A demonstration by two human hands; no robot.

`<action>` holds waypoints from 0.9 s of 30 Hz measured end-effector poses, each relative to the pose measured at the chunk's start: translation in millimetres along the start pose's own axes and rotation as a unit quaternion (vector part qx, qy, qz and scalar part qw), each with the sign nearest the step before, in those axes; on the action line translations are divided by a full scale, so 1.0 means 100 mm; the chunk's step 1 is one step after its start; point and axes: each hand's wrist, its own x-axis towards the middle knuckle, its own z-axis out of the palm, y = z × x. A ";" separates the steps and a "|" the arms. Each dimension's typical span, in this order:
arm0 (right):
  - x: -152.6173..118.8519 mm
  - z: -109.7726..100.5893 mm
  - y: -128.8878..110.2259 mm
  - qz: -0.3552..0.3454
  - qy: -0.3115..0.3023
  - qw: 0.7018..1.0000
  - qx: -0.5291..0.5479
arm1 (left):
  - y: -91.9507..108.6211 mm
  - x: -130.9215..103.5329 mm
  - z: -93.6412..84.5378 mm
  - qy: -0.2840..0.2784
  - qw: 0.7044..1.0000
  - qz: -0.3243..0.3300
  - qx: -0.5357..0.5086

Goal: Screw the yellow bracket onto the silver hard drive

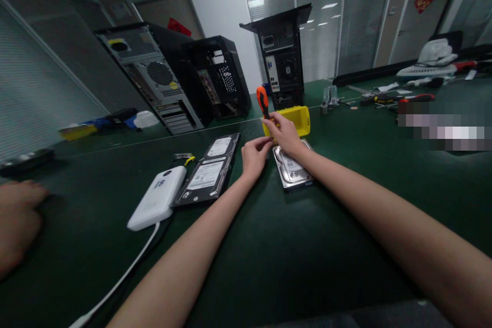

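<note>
My right hand [285,134] is closed round a screwdriver [263,102] with an orange and black handle, held nearly upright. Its tip is hidden by my fingers. Under that hand lies a silver hard drive [294,173], flat on the table. My left hand [253,158] pinches its fingertips together at the drive's far left corner, close to the screwdriver's lower end. Whatever is between those fingertips is too small to make out. Just behind my right hand is a yellow plastic tray [304,121].
Left of my hands lie two more hard drives [204,178] and a white box-shaped device [159,199] with a white cable. Computer cases [180,77] stand behind. Pliers and other hand tools [403,98] lie at right. Another person's hand [19,220] rests at far left.
</note>
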 end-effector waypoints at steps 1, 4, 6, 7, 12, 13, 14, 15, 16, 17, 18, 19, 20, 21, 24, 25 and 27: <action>0.00 0.00 0.00 -0.002 -0.001 1.000 -0.001 | 0.00 0.00 0.00 0.001 1.000 0.002 -0.002; 0.01 0.00 0.01 -0.003 -0.001 1.000 -0.003 | 0.02 0.00 0.00 0.002 1.000 0.001 -0.003; 0.01 0.00 0.01 -0.003 0.000 1.000 -0.003 | 0.02 -0.01 0.00 0.001 1.000 -0.005 -0.003; 0.01 0.00 0.01 -0.003 0.000 1.000 -0.003 | 0.03 -0.01 0.00 0.000 1.000 -0.008 -0.003; 0.00 0.00 0.02 -0.004 -0.002 1.000 -0.006 | 0.04 -0.01 0.00 0.003 1.000 -0.002 0.003; 0.00 0.00 0.01 -0.005 -0.001 1.000 -0.006 | 0.04 -0.01 -0.01 0.004 1.000 0.001 0.005; 0.00 0.00 0.01 -0.005 0.000 1.000 -0.006 | 0.04 -0.01 -0.01 0.005 1.000 0.002 0.007; 0.00 0.00 0.01 -0.006 0.000 1.000 -0.006 | 0.04 -0.01 -0.01 0.005 1.000 0.003 0.010; 0.00 0.00 0.01 -0.005 -0.002 1.000 -0.007 | 0.04 -0.01 0.00 0.005 1.000 0.002 0.013; 0.00 0.00 0.01 -0.004 -0.004 1.000 -0.007 | 0.04 -0.01 0.00 0.005 1.000 0.002 0.017; 0.00 0.00 0.01 -0.003 -0.006 1.000 -0.008 | 0.04 0.00 0.00 0.005 1.000 0.001 0.018; 0.00 0.00 0.01 -0.003 -0.007 1.000 -0.008 | 0.04 0.00 0.00 0.006 1.000 0.001 0.018; 0.00 0.00 0.01 -0.004 -0.007 1.000 -0.008 | 0.03 0.00 0.00 0.006 1.000 0.003 0.016; 0.00 0.00 0.01 -0.005 -0.007 1.000 -0.008 | 0.03 0.00 0.00 0.007 1.000 0.004 0.013; -0.01 0.00 0.01 -0.006 -0.004 1.000 -0.014 | 0.03 0.00 0.00 0.009 1.000 0.008 0.009; -0.01 0.00 0.01 -0.006 -0.003 1.000 -0.015 | 0.03 -0.01 0.00 0.010 1.000 0.009 0.010; 0.00 0.00 0.01 -0.006 -0.005 1.000 -0.013 | 0.03 -0.01 0.00 0.008 1.000 0.007 0.011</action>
